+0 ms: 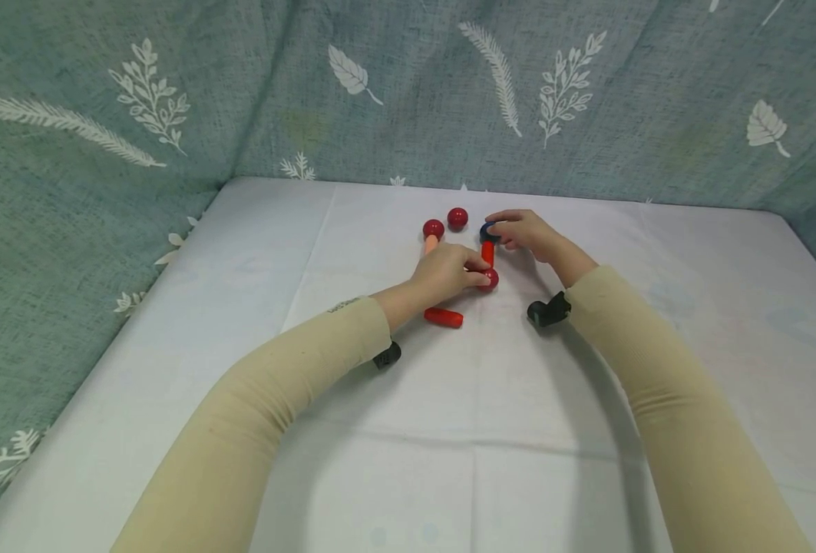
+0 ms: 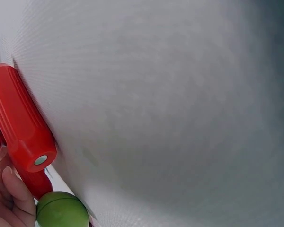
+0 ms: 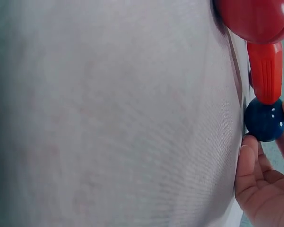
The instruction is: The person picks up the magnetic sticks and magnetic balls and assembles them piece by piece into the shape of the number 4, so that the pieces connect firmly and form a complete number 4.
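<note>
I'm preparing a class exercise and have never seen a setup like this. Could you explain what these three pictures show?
There is no machine here: one person works with two bare hands. The wide picture comes from a camera on the head, looking forward and down; the two close ones come from cameras on the wrists. The left hand pinches a red ball, and the right hand holds a dark blue ball. A red connecting rod runs between those two balls. On the white cloth are two more red balls, a pale orange rod at one of them, and a loose red rod. The left wrist picture also shows a green ball, not visible in the wide one.
</note>
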The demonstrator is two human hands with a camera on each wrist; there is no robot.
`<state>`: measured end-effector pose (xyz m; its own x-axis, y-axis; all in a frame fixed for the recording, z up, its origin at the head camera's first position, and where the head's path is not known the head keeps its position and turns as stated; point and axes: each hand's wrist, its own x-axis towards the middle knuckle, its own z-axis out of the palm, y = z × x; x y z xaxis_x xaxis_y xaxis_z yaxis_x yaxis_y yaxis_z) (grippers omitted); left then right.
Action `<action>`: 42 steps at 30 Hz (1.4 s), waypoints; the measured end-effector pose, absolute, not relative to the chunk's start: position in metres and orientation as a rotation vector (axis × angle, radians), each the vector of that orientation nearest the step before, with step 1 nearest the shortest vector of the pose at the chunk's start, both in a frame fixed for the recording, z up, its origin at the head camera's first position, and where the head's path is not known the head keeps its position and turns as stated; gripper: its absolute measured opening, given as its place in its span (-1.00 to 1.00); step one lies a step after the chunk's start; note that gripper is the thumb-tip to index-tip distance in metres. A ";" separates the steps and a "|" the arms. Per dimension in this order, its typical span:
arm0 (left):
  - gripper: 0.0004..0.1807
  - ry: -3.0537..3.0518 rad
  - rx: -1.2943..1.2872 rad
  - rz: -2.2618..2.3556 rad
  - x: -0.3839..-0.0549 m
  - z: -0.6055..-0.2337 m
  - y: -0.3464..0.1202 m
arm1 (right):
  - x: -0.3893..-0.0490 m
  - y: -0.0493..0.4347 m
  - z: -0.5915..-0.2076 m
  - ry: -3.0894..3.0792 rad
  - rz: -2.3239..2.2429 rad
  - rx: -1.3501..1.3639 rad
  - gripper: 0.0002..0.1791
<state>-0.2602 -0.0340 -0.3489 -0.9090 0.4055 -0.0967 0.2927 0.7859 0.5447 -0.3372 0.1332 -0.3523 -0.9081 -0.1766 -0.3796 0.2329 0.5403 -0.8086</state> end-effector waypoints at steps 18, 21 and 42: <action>-0.65 2.786 0.562 0.770 -0.262 -0.348 -0.033 | -0.337 0.134 -0.351 2.378 -1.300 -0.033 -0.51; -0.65 2.785 0.563 0.765 -0.262 -0.348 -0.033 | -0.336 0.134 -0.350 2.378 -1.300 -0.032 -0.50; -0.61 2.825 0.559 0.736 -0.261 -0.337 -0.047 | -0.335 0.135 -0.354 2.395 -1.313 -0.028 -0.53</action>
<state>-0.2613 -0.0466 -0.3374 -0.9156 0.3964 -0.0676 0.3131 0.8082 0.4989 -0.3355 0.1350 -0.3542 -0.9170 -0.2085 -0.3400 0.1746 0.5567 -0.8122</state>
